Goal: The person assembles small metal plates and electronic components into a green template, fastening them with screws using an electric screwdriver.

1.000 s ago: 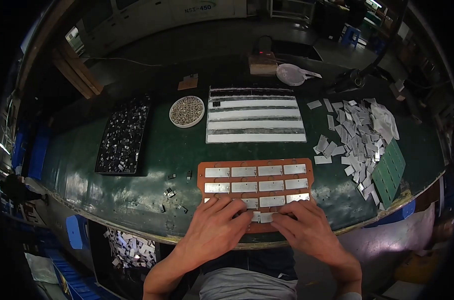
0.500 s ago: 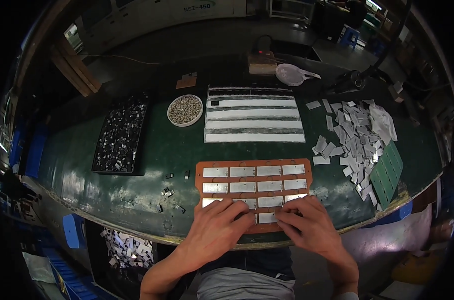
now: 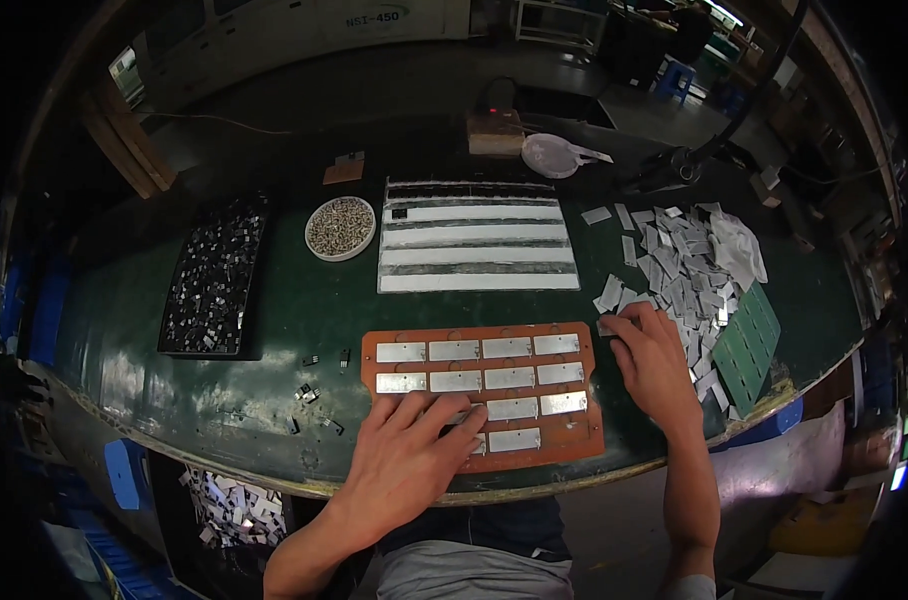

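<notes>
Head view is showing your left hand [image 3: 409, 450] lying palm down over the lower left of the orange tray [image 3: 564, 435], its fingers and thumb covering part of the lower two rows. Its grip is standing partly spread; whether it is holding a plate beneath the fingers cannot be told. Metal plates [image 3: 513, 440] are lying in four rows in the tray, one of them just right of your left thumb. Your right hand [image 3: 656, 365] is sitting at the near left edge of the pile of grey plates [image 3: 684, 268], on the right of the green table [image 3: 284, 310]. Its grip is standing narrow, fingertips near the thumb; whether it is holding a plate cannot be told. A green slotted panel [image 3: 749, 345] is lying beside the pile. Behind the tray, a white-striped board [image 3: 474, 257] is lying flat. Farther left, a black box [image 3: 202, 353] is holding small black components [image 3: 214, 280].
</notes>
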Available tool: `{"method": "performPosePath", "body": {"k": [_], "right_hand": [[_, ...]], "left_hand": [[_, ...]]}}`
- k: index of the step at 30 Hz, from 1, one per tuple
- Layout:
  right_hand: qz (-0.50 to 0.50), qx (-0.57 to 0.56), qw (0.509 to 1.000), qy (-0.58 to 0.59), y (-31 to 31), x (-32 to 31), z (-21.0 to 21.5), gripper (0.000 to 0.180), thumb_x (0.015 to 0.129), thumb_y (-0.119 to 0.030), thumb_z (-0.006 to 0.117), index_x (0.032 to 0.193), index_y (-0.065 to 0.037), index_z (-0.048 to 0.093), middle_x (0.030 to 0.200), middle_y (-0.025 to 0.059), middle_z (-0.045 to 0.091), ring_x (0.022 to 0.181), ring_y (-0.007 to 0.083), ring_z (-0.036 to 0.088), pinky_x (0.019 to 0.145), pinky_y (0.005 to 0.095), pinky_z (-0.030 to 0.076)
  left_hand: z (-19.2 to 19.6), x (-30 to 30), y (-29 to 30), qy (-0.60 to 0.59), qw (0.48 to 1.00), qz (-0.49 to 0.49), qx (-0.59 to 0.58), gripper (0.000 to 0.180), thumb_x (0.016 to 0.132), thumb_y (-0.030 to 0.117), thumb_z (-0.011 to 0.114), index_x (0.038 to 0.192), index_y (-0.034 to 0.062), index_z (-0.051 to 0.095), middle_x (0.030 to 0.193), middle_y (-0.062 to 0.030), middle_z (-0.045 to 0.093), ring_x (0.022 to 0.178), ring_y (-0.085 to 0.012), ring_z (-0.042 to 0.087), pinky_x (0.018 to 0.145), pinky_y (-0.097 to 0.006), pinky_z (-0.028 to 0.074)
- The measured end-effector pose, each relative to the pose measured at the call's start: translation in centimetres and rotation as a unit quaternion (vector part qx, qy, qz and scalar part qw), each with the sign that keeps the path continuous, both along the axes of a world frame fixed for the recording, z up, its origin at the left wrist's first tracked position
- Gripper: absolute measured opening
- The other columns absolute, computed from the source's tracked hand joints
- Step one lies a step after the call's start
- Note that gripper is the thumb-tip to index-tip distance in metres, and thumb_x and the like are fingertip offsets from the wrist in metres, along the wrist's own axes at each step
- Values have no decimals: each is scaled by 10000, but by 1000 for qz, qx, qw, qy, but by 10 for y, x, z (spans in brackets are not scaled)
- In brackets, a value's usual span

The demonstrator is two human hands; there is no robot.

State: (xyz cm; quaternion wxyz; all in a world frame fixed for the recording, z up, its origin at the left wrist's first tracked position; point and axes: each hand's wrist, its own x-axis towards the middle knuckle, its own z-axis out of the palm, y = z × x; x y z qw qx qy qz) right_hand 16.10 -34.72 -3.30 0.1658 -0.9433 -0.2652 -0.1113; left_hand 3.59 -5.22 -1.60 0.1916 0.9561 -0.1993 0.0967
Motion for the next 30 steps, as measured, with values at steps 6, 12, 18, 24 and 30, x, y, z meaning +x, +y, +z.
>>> {"method": "performPosePath", "body": {"k": [6,12,18,24,30], "right_hand": [[12,-11,998,56,-8,5,8,263,850,8,675,1095,-39,592,981,120,562,957,339,542,837,442,432],[-5,213,974,81,0,-22,19,289,861,59,657,1139,-18,651,873,119,603,750,260,606,698,347,482],[43,328,935,127,0,-57,0,198,832,80,725,1000,-12,674,932,109,701,802,193,672,715,290,521],[66,418,887,184,2,-73,-9,211,800,87,743,972,-17,679,948,117,734,848,188,682,749,308,526],[112,223,964,87,-1,-69,-3,121,783,-22,800,864,-51,715,978,52,760,839,222,687,788,342,504]], "left_hand": [[-5,2,-4,-15,1000,-6,21,299,847,161,744,1137,98,711,1147,9,632,1013,-201,591,864,-380,440],[-7,11,7,31,991,13,-130,234,847,137,762,1074,89,732,1035,-25,653,939,-254,610,765,-388,506],[-4,22,3,62,987,40,-146,167,824,120,774,985,86,747,989,-34,657,957,-264,624,783,-400,533],[2,26,0,106,978,62,-170,160,781,85,795,934,67,749,976,-52,676,918,-265,644,776,-387,521],[-6,24,-2,77,983,80,-146,102,811,107,773,900,83,729,944,-30,652,910,-270,618,743,-400,517]]}}
